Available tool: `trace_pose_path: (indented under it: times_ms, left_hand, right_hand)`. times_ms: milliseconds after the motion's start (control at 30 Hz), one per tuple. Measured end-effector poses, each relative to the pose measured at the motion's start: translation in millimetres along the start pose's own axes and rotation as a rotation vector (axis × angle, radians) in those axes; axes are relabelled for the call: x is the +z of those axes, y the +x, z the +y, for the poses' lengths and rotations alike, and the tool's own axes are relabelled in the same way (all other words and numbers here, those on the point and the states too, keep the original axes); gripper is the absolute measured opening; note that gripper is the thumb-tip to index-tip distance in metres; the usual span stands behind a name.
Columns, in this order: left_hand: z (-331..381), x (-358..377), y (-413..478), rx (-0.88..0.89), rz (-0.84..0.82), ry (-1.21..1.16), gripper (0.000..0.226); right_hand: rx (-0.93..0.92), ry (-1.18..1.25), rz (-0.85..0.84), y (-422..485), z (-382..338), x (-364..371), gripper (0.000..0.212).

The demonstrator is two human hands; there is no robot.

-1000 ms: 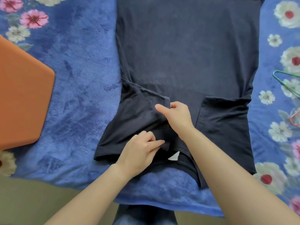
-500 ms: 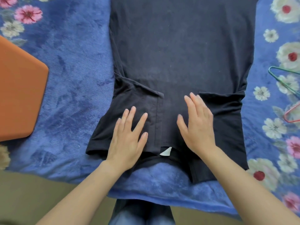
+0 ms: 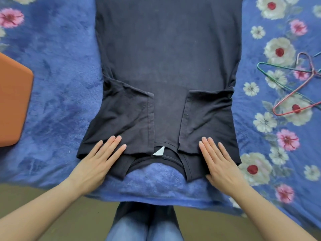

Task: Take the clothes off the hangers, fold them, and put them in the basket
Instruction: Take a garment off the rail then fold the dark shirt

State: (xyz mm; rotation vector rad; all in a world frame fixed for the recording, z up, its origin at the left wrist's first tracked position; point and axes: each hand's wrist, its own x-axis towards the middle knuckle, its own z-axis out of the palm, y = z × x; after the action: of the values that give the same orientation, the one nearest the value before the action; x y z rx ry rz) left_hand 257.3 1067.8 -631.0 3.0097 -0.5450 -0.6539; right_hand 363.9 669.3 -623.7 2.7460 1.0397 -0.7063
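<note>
A dark navy T-shirt (image 3: 166,54) lies flat on the blue flowered blanket (image 3: 57,94), collar toward me, with a white label (image 3: 159,151) showing at the neck. Both short sleeves are folded inward over the body. My left hand (image 3: 97,160) rests flat on the left shoulder, fingers spread. Flat on the right shoulder lies my right hand (image 3: 220,162), fingers apart too. Neither hand grips the cloth. The shirt's hem runs out of the top of the frame.
An orange basket (image 3: 13,105) sits at the left edge on the blanket. Two wire hangers, green (image 3: 278,80) and pink (image 3: 302,84), lie crossed at the right. The bed's near edge and my jeans-clad knees (image 3: 144,223) are below.
My hands let go of the left sleeve fold, flattened, and slid apart and toward me, from the shirt's middle to the two shoulders.
</note>
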Motion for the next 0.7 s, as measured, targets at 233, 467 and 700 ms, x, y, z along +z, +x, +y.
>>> trace_pose_path:
  times_ms: [233,467,700]
  left_hand:
    - [-10,-24,27,0.035,-0.095,-0.019,0.083]
    - [4,-95,33,-0.072,-0.351,-0.494,0.038]
    - [60,-121,16,-0.252,-1.001,-0.829,0.028]
  right_hand:
    - [0.091,0.433,0.054,43,-5,-25,0.076]
    - [0.295,0.738,-0.244,40,15,-96,0.019]
    - [0.348,0.59,-0.956,-1,7,-113,0.006]
